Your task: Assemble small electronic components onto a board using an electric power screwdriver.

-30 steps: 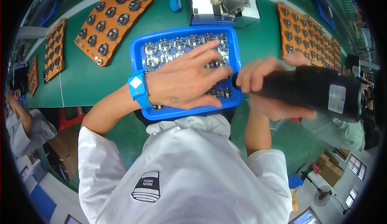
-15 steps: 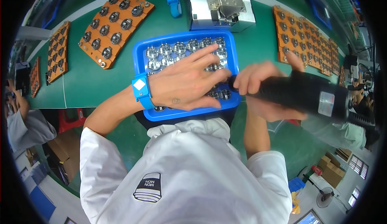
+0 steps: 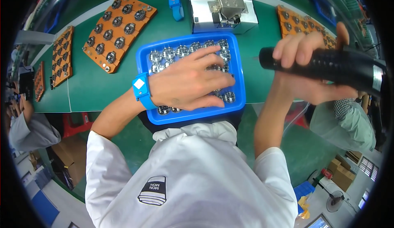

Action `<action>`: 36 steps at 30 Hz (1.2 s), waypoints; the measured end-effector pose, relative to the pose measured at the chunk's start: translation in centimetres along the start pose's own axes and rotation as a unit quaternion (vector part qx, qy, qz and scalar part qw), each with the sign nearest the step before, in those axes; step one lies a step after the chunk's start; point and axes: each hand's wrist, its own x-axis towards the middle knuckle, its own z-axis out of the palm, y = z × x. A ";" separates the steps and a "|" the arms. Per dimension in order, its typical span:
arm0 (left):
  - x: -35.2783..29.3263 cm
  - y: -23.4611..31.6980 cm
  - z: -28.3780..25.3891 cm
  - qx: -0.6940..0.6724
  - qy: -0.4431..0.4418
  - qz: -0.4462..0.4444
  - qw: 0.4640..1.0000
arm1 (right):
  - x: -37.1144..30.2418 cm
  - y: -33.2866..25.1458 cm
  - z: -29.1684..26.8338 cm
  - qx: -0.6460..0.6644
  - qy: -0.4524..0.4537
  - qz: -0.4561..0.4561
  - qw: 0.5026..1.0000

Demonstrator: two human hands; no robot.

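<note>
My left hand (image 3: 195,80), with a blue strap on its wrist, lies over a blue tray (image 3: 184,116). Its fingers are spread across round metal-and-clear parts (image 3: 168,53) set in rows, hiding those in the middle; whether it presses on any of them I cannot tell. To the right of the tray, my right hand (image 3: 301,70) is wrapped round a black electric screwdriver (image 3: 340,66). The tool is raised, its front end pointing left toward the tray and apart from the parts.
Orange boards with round parts stand at the left (image 3: 119,31), further left (image 3: 62,58) and at the right (image 3: 305,25). Behind the tray is a silver machine (image 3: 223,12), with a blue wrist strap (image 3: 175,7) beside it. Another person's sleeve (image 3: 342,121) shows at the right.
My right hand has lifted the electric screwdriver up and to the right, away from the tray's right edge. My left hand stays over the parts, nearly unmoved.
</note>
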 end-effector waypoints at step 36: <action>-1.5 0.5 -0.9 0.077 -0.034 0.030 0.996 | 7.2 12.9 1.8 0.368 -0.191 -0.237 0.879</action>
